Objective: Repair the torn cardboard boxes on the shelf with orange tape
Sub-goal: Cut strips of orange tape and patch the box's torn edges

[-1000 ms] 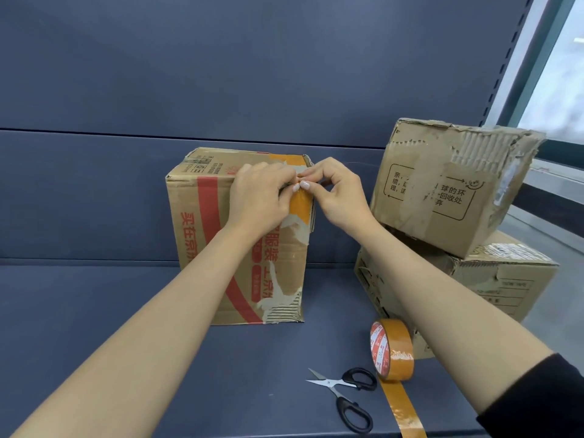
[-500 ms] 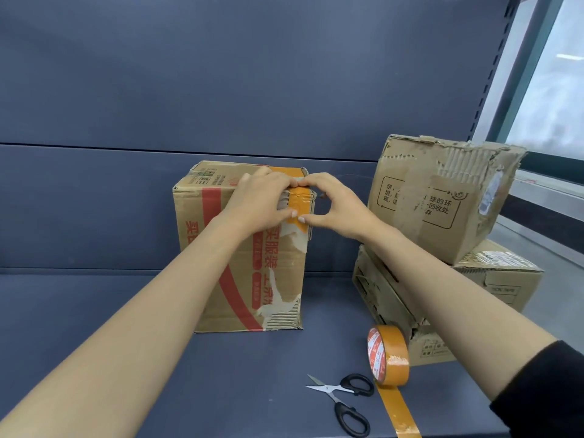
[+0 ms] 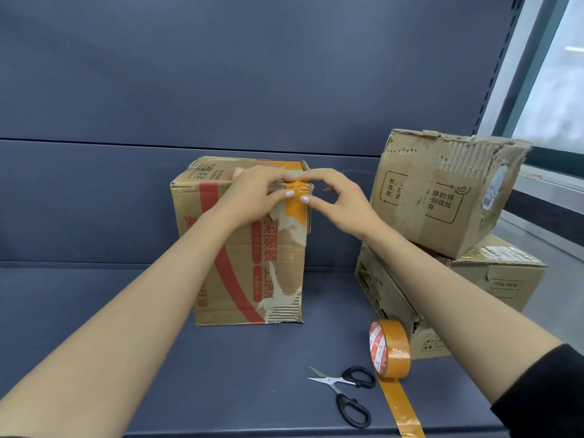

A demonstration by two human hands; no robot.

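Observation:
A torn cardboard box (image 3: pixel 240 279) with red print stands on the dark shelf (image 3: pixel 94 311). A short orange tape strip (image 3: pixel 297 205) runs from its top over the front edge near the right corner. My left hand (image 3: pixel 259 196) and my right hand (image 3: pixel 343 202) meet there. Both thumbs press the strip against the front face, and the index fingertips touch it at the top edge. Torn patches show below the strip and at the box's lower right. The orange tape roll (image 3: pixel 392 349) stands on edge at the front right, a loose tail trailing towards me.
Black-handled scissors (image 3: pixel 347 393) lie just left of the roll. Two more damaged boxes are stacked on the right, a tilted one (image 3: pixel 442 191) on a flatter one (image 3: pixel 499 279). A dark back panel (image 3: pixel 252 74) rises behind, with a window frame (image 3: pixel 531 74) at the far right.
Both thumbs have slid from the top edge down onto the box's front face, along the orange strip. The view has shifted slightly; the roll and scissors have not moved.

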